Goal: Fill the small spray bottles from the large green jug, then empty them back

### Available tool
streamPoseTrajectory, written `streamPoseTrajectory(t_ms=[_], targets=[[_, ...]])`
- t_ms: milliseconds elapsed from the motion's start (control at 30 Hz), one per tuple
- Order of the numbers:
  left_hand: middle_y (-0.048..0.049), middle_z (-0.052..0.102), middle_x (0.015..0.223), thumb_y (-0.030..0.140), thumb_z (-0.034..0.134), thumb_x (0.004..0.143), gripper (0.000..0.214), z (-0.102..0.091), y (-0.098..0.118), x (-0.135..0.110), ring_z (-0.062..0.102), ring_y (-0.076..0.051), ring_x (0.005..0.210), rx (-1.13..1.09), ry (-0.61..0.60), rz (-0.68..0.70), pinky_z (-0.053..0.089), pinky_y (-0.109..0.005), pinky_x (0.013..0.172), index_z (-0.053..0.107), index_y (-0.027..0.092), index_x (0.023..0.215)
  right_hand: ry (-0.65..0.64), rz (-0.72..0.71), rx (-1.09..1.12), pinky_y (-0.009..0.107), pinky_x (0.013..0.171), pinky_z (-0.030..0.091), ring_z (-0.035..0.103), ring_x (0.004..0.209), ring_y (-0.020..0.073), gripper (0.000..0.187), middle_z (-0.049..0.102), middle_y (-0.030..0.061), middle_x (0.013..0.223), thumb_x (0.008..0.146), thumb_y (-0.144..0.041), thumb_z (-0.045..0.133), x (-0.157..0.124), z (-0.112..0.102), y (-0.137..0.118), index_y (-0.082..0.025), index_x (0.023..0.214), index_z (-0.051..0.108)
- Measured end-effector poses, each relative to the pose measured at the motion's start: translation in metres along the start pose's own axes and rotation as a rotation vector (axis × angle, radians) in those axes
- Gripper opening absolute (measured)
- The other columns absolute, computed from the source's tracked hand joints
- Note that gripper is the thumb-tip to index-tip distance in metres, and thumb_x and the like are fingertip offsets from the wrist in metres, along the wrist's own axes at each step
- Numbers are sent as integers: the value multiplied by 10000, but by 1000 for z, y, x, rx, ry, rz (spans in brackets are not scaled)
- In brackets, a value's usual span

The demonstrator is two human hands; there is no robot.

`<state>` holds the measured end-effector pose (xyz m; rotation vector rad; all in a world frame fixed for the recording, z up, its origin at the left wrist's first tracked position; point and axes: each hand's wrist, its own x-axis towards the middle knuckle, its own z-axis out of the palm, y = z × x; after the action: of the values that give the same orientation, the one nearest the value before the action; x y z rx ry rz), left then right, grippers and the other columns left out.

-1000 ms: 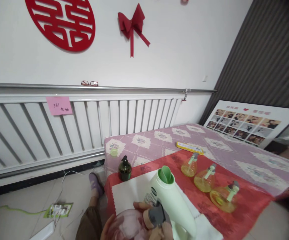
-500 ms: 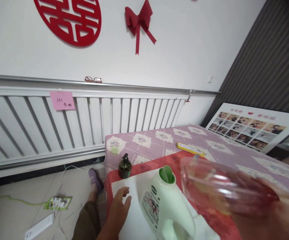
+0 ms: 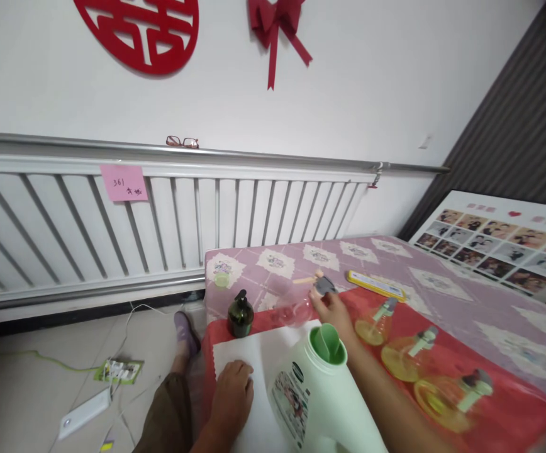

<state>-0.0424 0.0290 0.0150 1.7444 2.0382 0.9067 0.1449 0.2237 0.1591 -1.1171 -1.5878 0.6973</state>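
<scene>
My right hand [image 3: 332, 308] reaches past the jug and grips a clear bottle [image 3: 294, 308] near its grey top [image 3: 324, 285]. The bottle looks colourless and is partly blurred. My left hand [image 3: 233, 390] lies palm down on a white sheet [image 3: 258, 352], fingers slightly bent and holding nothing. Between my arms stands a pale green detergent jug [image 3: 320, 390] with a green spout [image 3: 327, 343] in its uncapped mouth. A dark green pump bottle [image 3: 240, 316] is just beyond my left hand. Three clear bottles of yellow liquid [image 3: 407, 358] with grey tops stand right of my forearm.
A red cloth [image 3: 518, 402] covers part of the patterned bedspread [image 3: 438, 283]. A yellow-edged box [image 3: 377, 285] and a small green cap [image 3: 221, 279] lie farther back. The radiator [image 3: 254, 207] runs behind. A power strip [image 3: 118, 371] and cables are on the floor, left.
My right hand has carried the clear bottle from the right side to beyond the jug, near the pump bottle. My left hand has lowered onto the sheet. The yellow-filled bottles now show clearly.
</scene>
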Motion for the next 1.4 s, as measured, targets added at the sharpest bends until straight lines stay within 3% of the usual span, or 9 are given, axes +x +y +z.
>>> streamPoseTrajectory(t_ms=[133,300,633,767,900,1033,1133,1267,1400], targets=[[-57,637,1021,94,438,802,303,0,0,0,551,-220,1002,20,5,9,418,-368,919,646,202,995,-181,-60,-81,399,798,518,664,865,228,306,718,68,897,769,-446,671,12,42,23,-164,888,670],[-61,641,1019,78,441,808,300,1,1,-1,560,-219,986,27,35,35,436,-379,910,643,204,990,-330,-121,-169,405,846,512,642,924,178,233,676,30,992,882,-361,619,15,69,43,-156,991,637],[-68,652,994,65,453,800,284,-2,3,0,578,-214,948,48,46,49,468,-372,862,651,199,954,-392,-151,-212,375,794,518,624,883,169,226,649,25,971,877,-364,619,11,94,68,-158,971,627],[-69,652,1011,67,450,807,286,-2,3,-1,577,-218,961,52,24,39,471,-381,870,647,199,967,-418,-155,-207,357,773,517,613,870,164,189,640,17,929,854,-342,642,9,97,71,-160,906,632],[-77,655,1026,55,451,798,296,-1,3,-1,579,-224,982,64,23,34,470,-395,893,647,188,975,-422,-151,-199,385,806,516,617,918,182,232,645,31,998,851,-349,651,9,93,72,-162,986,626],[-77,657,1024,74,450,804,286,1,0,-1,587,-226,982,79,20,49,476,-399,890,648,194,973,-373,-133,-183,422,856,516,618,992,201,290,632,56,1127,886,-350,615,8,82,71,-173,1115,600],[-78,663,1025,100,444,823,272,5,-7,-3,597,-230,989,101,28,83,483,-398,892,647,198,975,-305,-108,-171,431,868,517,621,1002,202,290,626,59,1156,903,-346,595,1,60,69,-173,1136,593],[-76,677,1054,159,470,833,251,12,-22,-4,616,-234,1010,139,52,147,495,-387,909,650,218,998,-173,-65,-155,381,803,542,631,982,203,269,650,60,1093,883,-337,604,-27,8,59,-177,1098,613],[-62,688,1064,204,485,831,252,19,-39,-2,634,-232,1008,187,52,191,511,-377,910,656,224,1016,11,-18,-152,337,763,541,650,888,204,189,685,51,963,840,-346,574,-78,-58,44,-223,959,653]])
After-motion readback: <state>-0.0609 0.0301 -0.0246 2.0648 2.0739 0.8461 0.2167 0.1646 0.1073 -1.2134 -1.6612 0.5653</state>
